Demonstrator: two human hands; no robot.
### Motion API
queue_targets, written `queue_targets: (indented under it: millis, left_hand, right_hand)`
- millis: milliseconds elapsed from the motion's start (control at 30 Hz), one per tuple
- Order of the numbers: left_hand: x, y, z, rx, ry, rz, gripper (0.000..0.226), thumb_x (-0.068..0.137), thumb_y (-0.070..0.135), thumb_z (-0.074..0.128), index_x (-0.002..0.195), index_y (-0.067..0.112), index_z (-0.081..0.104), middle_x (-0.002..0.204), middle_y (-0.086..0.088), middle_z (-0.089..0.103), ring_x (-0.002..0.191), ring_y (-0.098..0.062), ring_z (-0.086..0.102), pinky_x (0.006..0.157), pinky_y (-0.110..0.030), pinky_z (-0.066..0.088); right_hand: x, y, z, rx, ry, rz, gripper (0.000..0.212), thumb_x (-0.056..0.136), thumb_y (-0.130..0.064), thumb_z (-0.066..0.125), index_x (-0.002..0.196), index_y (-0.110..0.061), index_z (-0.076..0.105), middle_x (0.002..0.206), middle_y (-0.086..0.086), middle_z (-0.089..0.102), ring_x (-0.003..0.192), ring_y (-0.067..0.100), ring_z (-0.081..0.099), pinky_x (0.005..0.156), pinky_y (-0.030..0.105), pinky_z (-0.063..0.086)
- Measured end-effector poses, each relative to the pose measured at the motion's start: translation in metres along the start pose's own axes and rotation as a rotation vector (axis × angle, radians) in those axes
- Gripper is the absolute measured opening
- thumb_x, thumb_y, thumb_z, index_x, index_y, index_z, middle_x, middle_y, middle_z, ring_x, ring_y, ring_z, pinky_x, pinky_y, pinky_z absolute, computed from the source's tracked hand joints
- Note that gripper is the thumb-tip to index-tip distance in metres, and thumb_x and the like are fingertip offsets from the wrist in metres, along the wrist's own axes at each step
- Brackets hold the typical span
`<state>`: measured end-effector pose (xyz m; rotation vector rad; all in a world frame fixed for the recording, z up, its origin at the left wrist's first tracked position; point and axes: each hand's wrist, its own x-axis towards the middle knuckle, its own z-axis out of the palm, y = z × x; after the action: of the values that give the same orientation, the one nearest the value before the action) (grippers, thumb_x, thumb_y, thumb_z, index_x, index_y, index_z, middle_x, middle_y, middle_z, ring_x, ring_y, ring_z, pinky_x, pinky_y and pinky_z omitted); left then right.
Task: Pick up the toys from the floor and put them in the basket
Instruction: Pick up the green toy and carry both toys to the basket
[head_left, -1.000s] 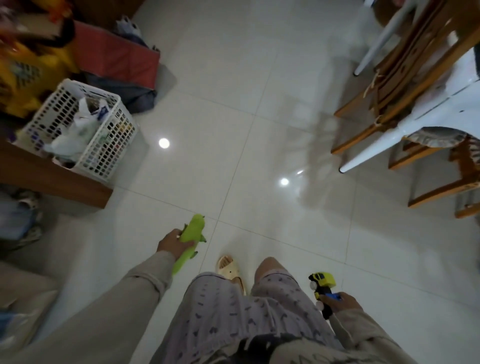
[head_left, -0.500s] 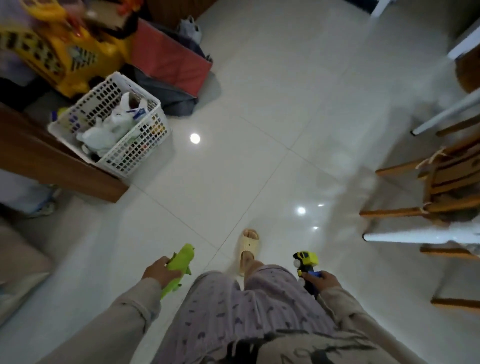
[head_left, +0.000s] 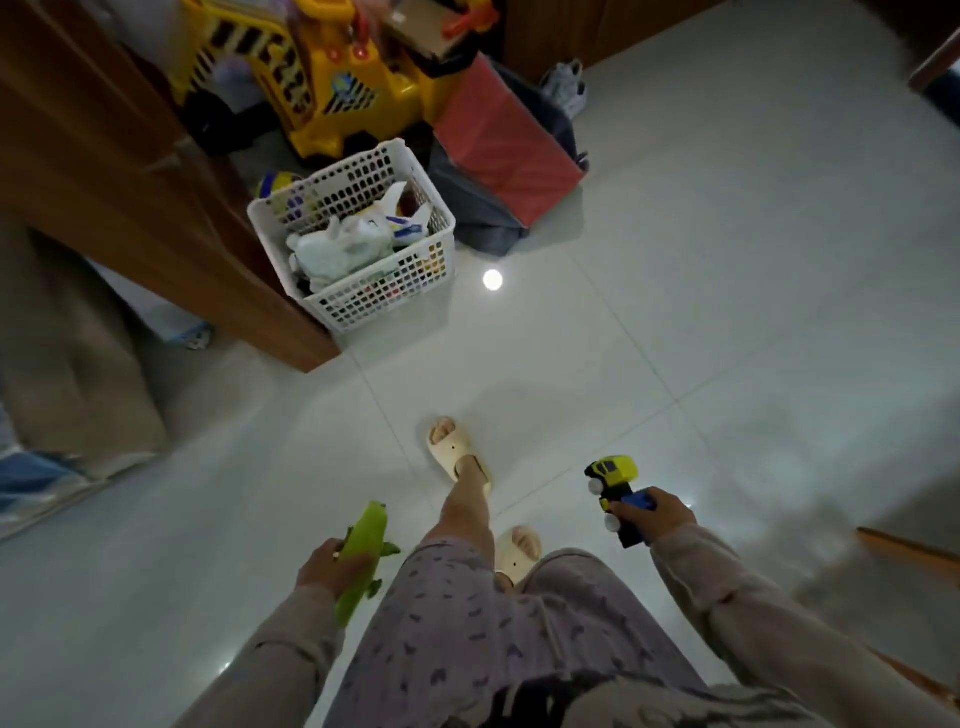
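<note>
My left hand (head_left: 332, 569) grips a green toy (head_left: 361, 556), my right hand (head_left: 657, 514) a yellow truck (head_left: 615, 491); the basket (head_left: 384, 296) ahead seems half full; both drops remain.

The basket (head_left: 363, 306) is white lattice. One toy (head_left: 358, 558) is lime green, the truck (head_left: 615, 491) yellow, black and blue. The trousers (head_left: 467, 639) are lilac with dark marks.

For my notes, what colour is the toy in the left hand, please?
Bright green toy, head view.
</note>
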<state>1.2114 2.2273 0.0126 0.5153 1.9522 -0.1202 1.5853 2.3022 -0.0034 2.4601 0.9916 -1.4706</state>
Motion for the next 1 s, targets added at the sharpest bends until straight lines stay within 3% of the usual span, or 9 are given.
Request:
queue_targets:
  millis: [133,233,300,400,467,700,833,900,1000]
  left_hand:
    - [0.022,0.041,-0.021,-0.059,0.007,0.008,0.088,0.050,0.044,0.049,0.125,-0.001,0.054,0.104,-0.013,0.056,0.086,-0.024,0.053,0.078,-0.027,0.034]
    - [0.044,0.079,-0.051,0.026,-0.047,-0.005,0.087,0.056,0.049,0.051,0.132,0.005,0.049,0.131,-0.018,0.056,0.117,-0.031,0.055,0.092,-0.031,0.040]
    - [0.056,0.108,-0.071,0.094,-0.068,0.020,0.079,0.071,0.050,0.059,0.136,0.008,0.044,0.142,-0.016,0.049,0.128,-0.032,0.049,0.102,-0.033,0.038]
    - [0.074,0.157,-0.103,0.067,-0.073,0.077,0.079,0.070,0.049,0.062,0.136,0.009,0.044,0.141,-0.014,0.050,0.127,-0.032,0.049,0.101,-0.033,0.039]
    - [0.088,0.188,-0.126,0.085,-0.049,0.140,0.064,0.081,0.039,0.064,0.134,0.009,0.046,0.139,-0.015,0.051,0.125,-0.032,0.051,0.098,-0.033,0.040]
    - [0.114,0.249,-0.174,-0.090,0.013,0.197,0.052,0.084,0.032,0.065,0.126,0.006,0.053,0.132,-0.019,0.056,0.118,-0.034,0.053,0.093,-0.036,0.042]
    - [0.111,0.242,-0.178,-0.121,-0.022,0.110,0.074,0.067,0.051,0.059,0.126,0.006,0.052,0.130,-0.018,0.057,0.117,-0.033,0.055,0.093,-0.034,0.042]
    - [0.110,0.236,-0.181,-0.097,-0.047,0.041,0.086,0.054,0.053,0.051,0.128,0.009,0.050,0.132,-0.017,0.056,0.119,-0.031,0.055,0.094,-0.032,0.041]
    - [0.115,0.225,-0.190,-0.079,-0.076,-0.082,0.089,0.050,0.055,0.049,0.129,0.014,0.048,0.133,-0.013,0.056,0.119,-0.028,0.055,0.095,-0.028,0.043]
  right_hand:
    - [0.028,-0.047,-0.004,-0.033,-0.029,-0.005,0.037,0.078,-0.031,0.071,0.102,-0.005,0.060,0.094,0.012,0.058,0.084,0.026,0.052,0.081,0.035,0.045]
    - [0.039,-0.078,-0.010,-0.015,-0.027,0.033,0.027,0.080,-0.026,0.071,0.087,-0.005,0.055,0.087,0.012,0.055,0.082,0.025,0.051,0.075,0.031,0.040]
    - [0.047,-0.095,-0.012,0.052,-0.036,0.071,0.022,0.081,-0.015,0.070,0.083,0.000,0.054,0.085,0.017,0.057,0.081,0.027,0.053,0.077,0.037,0.044]
    - [0.061,-0.126,-0.018,0.102,-0.014,0.086,0.018,0.080,-0.005,0.069,0.084,0.009,0.058,0.083,0.023,0.059,0.077,0.031,0.057,0.073,0.040,0.043]
    - [0.068,-0.151,-0.023,0.128,-0.017,0.064,0.021,0.080,-0.005,0.069,0.088,0.011,0.059,0.081,0.024,0.061,0.075,0.034,0.059,0.074,0.042,0.044]
    - [0.088,-0.231,-0.035,0.084,0.016,0.010,0.020,0.077,-0.010,0.072,0.082,0.005,0.060,0.074,0.021,0.062,0.072,0.031,0.060,0.074,0.043,0.047]
    - [0.111,-0.276,-0.044,-0.010,-0.031,0.017,0.023,0.080,-0.016,0.071,0.085,0.005,0.061,0.085,0.024,0.062,0.084,0.037,0.062,0.080,0.043,0.048]
    - [0.126,-0.305,-0.049,-0.077,-0.064,0.008,0.025,0.081,-0.019,0.070,0.082,0.002,0.057,0.086,0.020,0.058,0.080,0.031,0.056,0.073,0.035,0.040]
    - [0.151,-0.354,-0.054,-0.146,-0.103,-0.015,0.027,0.081,-0.019,0.071,0.083,0.002,0.054,0.084,0.017,0.054,0.070,0.027,0.051,0.069,0.031,0.035]
